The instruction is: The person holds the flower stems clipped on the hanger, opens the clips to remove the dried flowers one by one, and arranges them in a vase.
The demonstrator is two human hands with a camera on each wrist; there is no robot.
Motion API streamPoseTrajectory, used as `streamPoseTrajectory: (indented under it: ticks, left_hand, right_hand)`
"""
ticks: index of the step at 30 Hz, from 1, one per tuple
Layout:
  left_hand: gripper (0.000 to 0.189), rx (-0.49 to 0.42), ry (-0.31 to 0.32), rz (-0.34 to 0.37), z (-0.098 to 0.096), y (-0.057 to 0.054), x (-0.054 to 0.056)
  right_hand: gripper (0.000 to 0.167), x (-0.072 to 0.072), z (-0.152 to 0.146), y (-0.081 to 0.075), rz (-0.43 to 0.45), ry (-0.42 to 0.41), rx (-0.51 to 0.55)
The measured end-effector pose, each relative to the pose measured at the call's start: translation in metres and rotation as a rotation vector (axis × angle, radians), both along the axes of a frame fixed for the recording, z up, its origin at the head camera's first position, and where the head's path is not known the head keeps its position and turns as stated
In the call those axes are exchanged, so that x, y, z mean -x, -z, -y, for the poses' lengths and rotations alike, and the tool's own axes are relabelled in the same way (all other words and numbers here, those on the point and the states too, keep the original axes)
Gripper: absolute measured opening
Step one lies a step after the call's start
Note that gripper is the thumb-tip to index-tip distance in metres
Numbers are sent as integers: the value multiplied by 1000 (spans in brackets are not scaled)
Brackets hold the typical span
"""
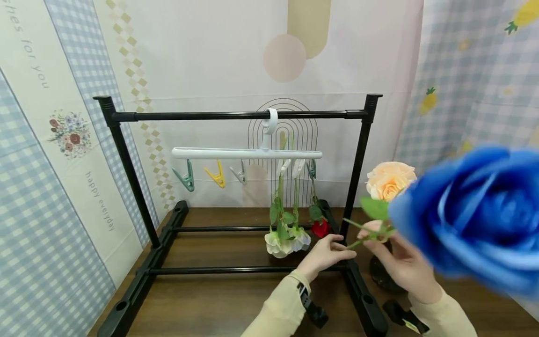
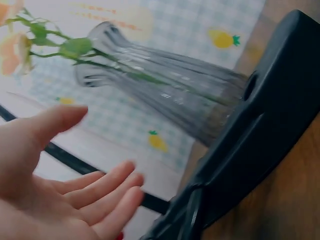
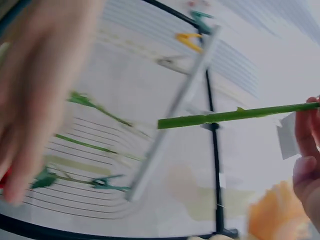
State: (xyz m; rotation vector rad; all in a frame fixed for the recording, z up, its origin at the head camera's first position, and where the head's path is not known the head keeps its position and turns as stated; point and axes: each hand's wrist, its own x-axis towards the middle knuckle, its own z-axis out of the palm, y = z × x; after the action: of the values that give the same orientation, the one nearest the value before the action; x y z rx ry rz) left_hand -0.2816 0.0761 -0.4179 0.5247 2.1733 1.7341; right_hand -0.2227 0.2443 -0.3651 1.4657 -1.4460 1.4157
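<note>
Though straight, nubby stem (image 3: 235, 115) (in right hand (image 1: 405, 267)).

Blue rose (image 1: 476, 210), green stem (image 3: 225, 116), black rack (image 1: 202, 116), blue-white checked cloth (image 1: 38, 210)

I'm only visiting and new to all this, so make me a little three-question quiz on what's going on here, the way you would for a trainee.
1. Which colour of flower does the right hand hold?
A) red
B) blue
C) peach

2. True or false: the yellow clip holds a flower stem.

3. How many flowers hang upside down from the white hanger?

Key
1: B. Its fingers pinch the stem of the blue rose.
2: False. That clip has nothing in its grip.
3: Three: two pale flowers and one red flower.
</note>
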Motion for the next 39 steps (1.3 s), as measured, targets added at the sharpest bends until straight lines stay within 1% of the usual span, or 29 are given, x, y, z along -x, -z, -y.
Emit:
streamPoseTrajectory:
  ticks: [1, 2, 3, 4, 5, 6, 8, 9, 12, 13, 14, 16, 18, 20, 22, 23, 25, 26, 29, 31, 32, 33, 38, 39]
  left_hand:
    - [59, 10, -9, -4, -4, 1, 0]
    - [61, 20, -13, -3, -8, 2, 0]
    - [64, 28, -14, -4, -11, 3, -1]
    - [66, 29, -10, -2, -14, 3, -1]
    - [68, 34, -3, -3, -16, 3, -1]
    - [69, 42, 3, -1, -19, 3, -1]
    - [71, 65, 15, -6, -24, 1, -1]
    - [72, 74, 20, -10, -26, 0, 0]
    - [74, 98, 32, -22, -34, -4, 0]
    - [74, 105, 33, -25, -37, -5, 0]
    - [74, 110, 34, -26, -40, -6, 0]
    - [73, 116, 34, -31, -45, -7, -1]
    - [73, 118, 33, -38, -50, -8, -3]
    - [74, 118, 21, -47, -56, -8, -5]
    - [77, 117, 2, -54, -63, -9, -8]
    - [78, 117, -12, -58, -67, -9, -9]
    - [81, 119, -48, -76, -77, -9, -12]
    - [83, 122, -67, -89, -82, -9, -14]
    - [87, 136, -124, -138, -96, -9, -18]
    - [90, 148, -155, -167, -103, -7, -19]
    - [91, 152, -170, -174, -105, -6, -19]
    - [91, 154, -181, -177, -106, -6, -19]
    - [92, 161, -218, -163, -107, 2, -17]
    - [91, 163, -218, -158, -107, 4, -16]
  right_hand:
    - [23, -20, 10, -17, -32, 140, 108]
    - [23, -30, 13, -30, -83, 40, 131]
    - [22, -39, 17, -41, -93, -24, 171]
    - [20, -49, 20, -52, -86, -40, 213]
    - [18, -56, 21, -59, -56, -65, 238]
    - [17, -60, 18, -64, -25, -84, 260]
    - [17, -60, 9, -68, 43, -124, 313]
    - [20, -57, 1, -68, 71, -145, 339]
    - [27, -49, -24, -69, 126, -150, 402]
    - [30, -48, -32, -70, 138, -133, 412]
    - [30, -47, -39, -71, 145, -85, 423]
    - [27, -45, -49, -73, 156, 39, 456]
    - [24, -40, -57, -75, 186, 162, 495]
    - [21, -33, -62, -75, 223, 291, 539]
    - [20, -22, -68, -73, 259, 373, 584]
    - [20, -17, -71, -72, 282, 435, 599]
    - [19, -8, -77, -68, 327, 596, 604]
    - [19, -4, -80, -66, 351, 707, 590]
    - [20, 4, -85, -57, 402, 1038, 485]
    - [21, 8, -86, -51, 409, 1186, 411]
    - [22, 10, -85, -49, 403, 1232, 375]
    - [23, 11, -85, -46, 399, 1256, 346]
    - [28, 11, -81, -37, 435, 1293, 217]
    - [27, 11, -81, -35, 423, 1302, 185]
